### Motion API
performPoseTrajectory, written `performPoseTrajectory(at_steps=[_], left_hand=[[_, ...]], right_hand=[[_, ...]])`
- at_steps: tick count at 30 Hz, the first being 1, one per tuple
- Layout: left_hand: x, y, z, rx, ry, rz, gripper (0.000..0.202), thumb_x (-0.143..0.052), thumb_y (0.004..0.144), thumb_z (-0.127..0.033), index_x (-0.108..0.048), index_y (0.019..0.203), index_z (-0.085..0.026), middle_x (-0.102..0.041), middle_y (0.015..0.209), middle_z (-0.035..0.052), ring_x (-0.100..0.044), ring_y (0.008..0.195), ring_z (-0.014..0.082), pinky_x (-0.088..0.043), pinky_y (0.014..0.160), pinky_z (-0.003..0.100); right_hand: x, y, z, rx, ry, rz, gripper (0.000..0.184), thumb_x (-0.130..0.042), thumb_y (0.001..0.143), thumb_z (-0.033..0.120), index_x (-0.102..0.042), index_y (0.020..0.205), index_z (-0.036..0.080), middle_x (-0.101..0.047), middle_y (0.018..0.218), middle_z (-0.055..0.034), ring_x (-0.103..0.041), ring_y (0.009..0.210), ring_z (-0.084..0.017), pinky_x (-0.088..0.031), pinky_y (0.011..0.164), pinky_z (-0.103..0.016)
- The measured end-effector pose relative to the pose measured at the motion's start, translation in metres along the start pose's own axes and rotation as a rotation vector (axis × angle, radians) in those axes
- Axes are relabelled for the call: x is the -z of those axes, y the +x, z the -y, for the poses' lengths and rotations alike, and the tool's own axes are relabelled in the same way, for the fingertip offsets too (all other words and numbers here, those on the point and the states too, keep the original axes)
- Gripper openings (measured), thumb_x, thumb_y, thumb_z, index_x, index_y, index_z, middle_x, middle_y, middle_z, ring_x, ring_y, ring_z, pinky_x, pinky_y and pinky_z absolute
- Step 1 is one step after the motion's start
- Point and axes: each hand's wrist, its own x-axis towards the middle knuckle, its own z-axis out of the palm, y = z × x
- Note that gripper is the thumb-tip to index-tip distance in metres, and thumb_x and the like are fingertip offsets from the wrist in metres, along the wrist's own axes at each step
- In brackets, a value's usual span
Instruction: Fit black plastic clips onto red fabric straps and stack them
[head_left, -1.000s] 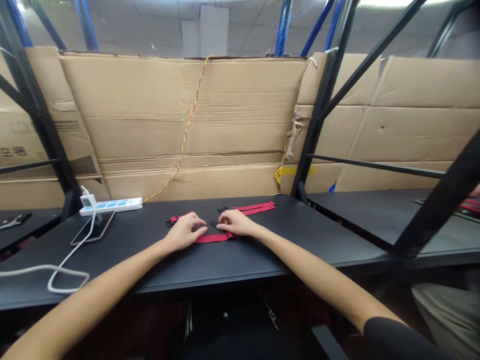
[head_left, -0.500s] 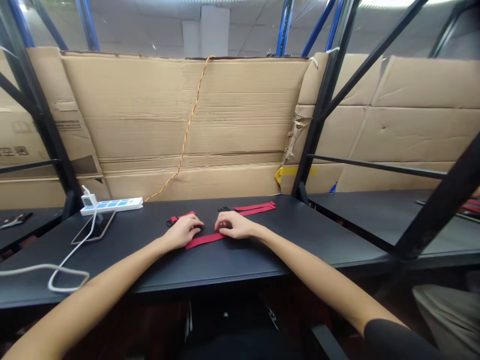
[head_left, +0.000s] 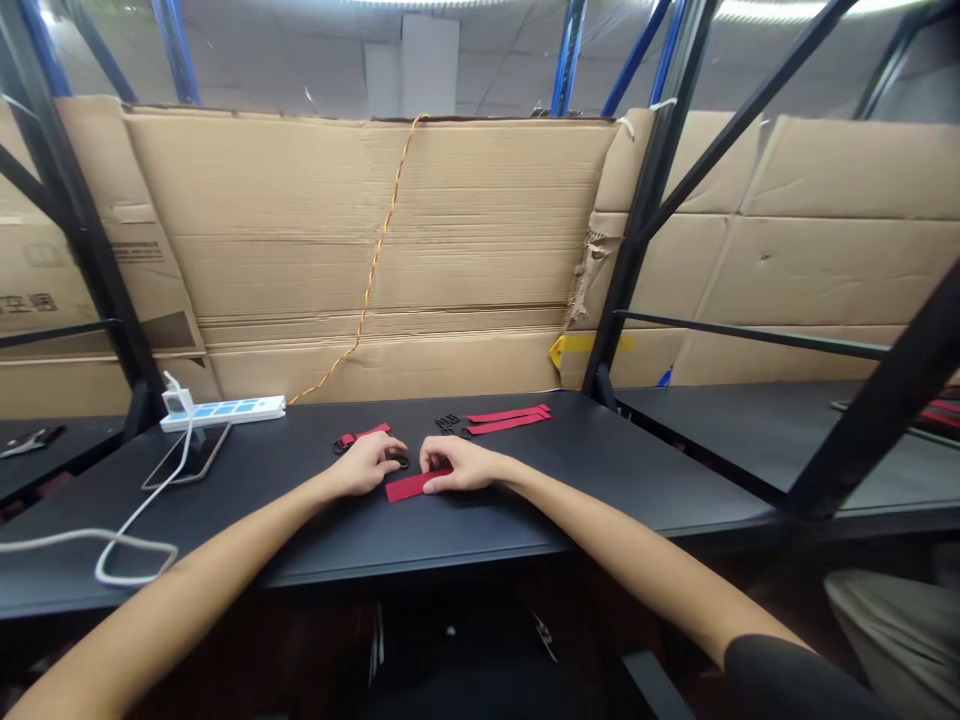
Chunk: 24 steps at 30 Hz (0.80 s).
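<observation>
- Our left hand (head_left: 366,465) rests on the black worktop (head_left: 600,470) with its fingers curled, and its fingertips sit just beside a small black plastic buckle (head_left: 401,461). We cannot tell whether this hand is holding the buckle.
- Our right hand (head_left: 461,465) is curled over the end of a flat red webbing strap (head_left: 409,487), touching it. We cannot tell whether it is gripping the strap or only pressing on it.
- That strap lies at a slant between our hands, around the middle of the worktop and nearer its front edge than its back edge.
- Ahead of our left hand, a shorter red strap (head_left: 364,435) with a black buckle (head_left: 343,445) lies near the back edge.
- Ahead of our right hand, two long red straps (head_left: 510,418) lie side by side near the back edge, with black plastic buckles (head_left: 448,424) just beside their left ends.
- Towards the left end of the worktop, a white power strip with blue switches (head_left: 221,412) lies along the back edge, and a smartphone (head_left: 187,452) lies just in front of it.
- A white cable (head_left: 97,545) runs from the power strip across the left part of the worktop.
- Corrugated cardboard sheets (head_left: 360,230) stand behind the back edge, with a twisted red-and-yellow wire (head_left: 375,260) hanging down them.
</observation>
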Motion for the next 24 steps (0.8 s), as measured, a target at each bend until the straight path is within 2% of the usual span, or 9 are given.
performPoseTrajectory(at_steps=[2, 6, 9, 11, 14, 19, 22, 24], left_hand=[[0.0, 0.0, 0.001, 0.024, -0.013, 0.0, 0.027, -0.057, 0.076, -0.022, -0.07, 0.098, -0.02, -0.065, 0.079, 0.0042, -0.057, 0.067, 0.0168, -0.046, 0.065, 0.027], [0.004, -0.001, -0.004, 0.001, -0.012, -0.047, 0.022, -0.056, 0.074, -0.021, -0.075, 0.085, -0.021, -0.061, 0.07, 0.0021, -0.055, 0.065, 0.0153, -0.044, 0.065, 0.026], [0.008, -0.003, -0.009, 0.066, -0.115, -0.009, 0.025, -0.053, 0.077, -0.026, -0.076, 0.086, -0.021, -0.056, 0.056, -0.0015, -0.052, 0.052, 0.0133, -0.042, 0.057, 0.025], [0.01, -0.003, -0.012, 0.135, -0.223, 0.033, 0.027, -0.052, 0.076, -0.026, -0.075, 0.089, -0.02, -0.059, 0.056, -0.002, -0.052, 0.047, 0.0121, -0.042, 0.053, 0.024], [0.012, -0.001, -0.013, 0.221, -0.352, 0.032, 0.027, -0.057, 0.073, -0.027, -0.073, 0.093, -0.016, -0.064, 0.062, 0.0009, -0.059, 0.054, 0.0137, -0.046, 0.054, 0.024], [0.012, 0.002, -0.018, 0.202, -0.681, -0.017, 0.033, -0.068, 0.071, -0.038, -0.063, 0.092, -0.013, -0.067, 0.072, 0.004, -0.061, 0.059, 0.013, -0.048, 0.058, 0.025], [0.013, 0.002, -0.02, 0.225, -0.796, -0.039, 0.042, -0.075, 0.066, -0.037, -0.056, 0.096, -0.014, -0.067, 0.068, 0.0024, -0.061, 0.056, 0.0125, -0.049, 0.061, 0.027], [0.013, 0.002, -0.021, 0.243, -0.812, -0.048, 0.041, -0.076, 0.065, -0.037, -0.057, 0.092, -0.013, -0.068, 0.069, 0.004, -0.061, 0.056, 0.0123, -0.049, 0.06, 0.026]], right_hand=[[0.0, -0.001, 0.0, -0.006, 0.056, 0.015, 0.022, -0.066, 0.076, 0.028, -0.061, 0.095, 0.017, -0.057, 0.081, -0.0008, -0.048, 0.069, -0.013, -0.042, 0.064, -0.024], [-0.001, -0.001, 0.006, 0.025, 0.105, -0.01, 0.029, -0.054, 0.082, 0.018, -0.06, 0.11, 0.019, -0.059, 0.086, -0.002, -0.05, 0.073, -0.013, -0.042, 0.07, -0.026], [-0.001, 0.001, 0.007, -0.028, 0.147, -0.098, 0.021, -0.053, 0.085, 0.027, -0.062, 0.101, 0.017, -0.057, 0.079, -0.0012, -0.048, 0.068, -0.013, -0.04, 0.066, -0.026], [-0.002, 0.003, 0.005, -0.07, 0.174, -0.189, 0.022, -0.051, 0.086, 0.035, -0.062, 0.089, 0.016, -0.054, 0.071, 0.0, -0.046, 0.063, -0.012, -0.038, 0.061, -0.026], [-0.002, 0.006, -0.001, -0.12, 0.231, -0.296, 0.027, -0.053, 0.085, 0.041, -0.06, 0.078, 0.016, -0.053, 0.066, 0.0002, -0.046, 0.061, -0.013, -0.038, 0.059, -0.026], [-0.003, 0.008, -0.01, -0.176, 0.401, -0.344, 0.028, -0.057, 0.08, 0.043, -0.06, 0.086, 0.016, -0.056, 0.07, -0.0002, -0.05, 0.057, -0.012, -0.041, 0.059, -0.026], [-0.003, 0.008, -0.01, -0.178, 0.408, -0.336, 0.033, -0.055, 0.081, 0.048, -0.059, 0.079, 0.015, -0.052, 0.066, 0.0012, -0.046, 0.054, -0.01, -0.038, 0.056, -0.025], [-0.002, 0.008, -0.008, -0.185, 0.417, -0.317, 0.036, -0.054, 0.081, 0.05, -0.058, 0.074, 0.015, -0.048, 0.062, 0.0024, -0.043, 0.053, -0.01, -0.035, 0.055, -0.025]])
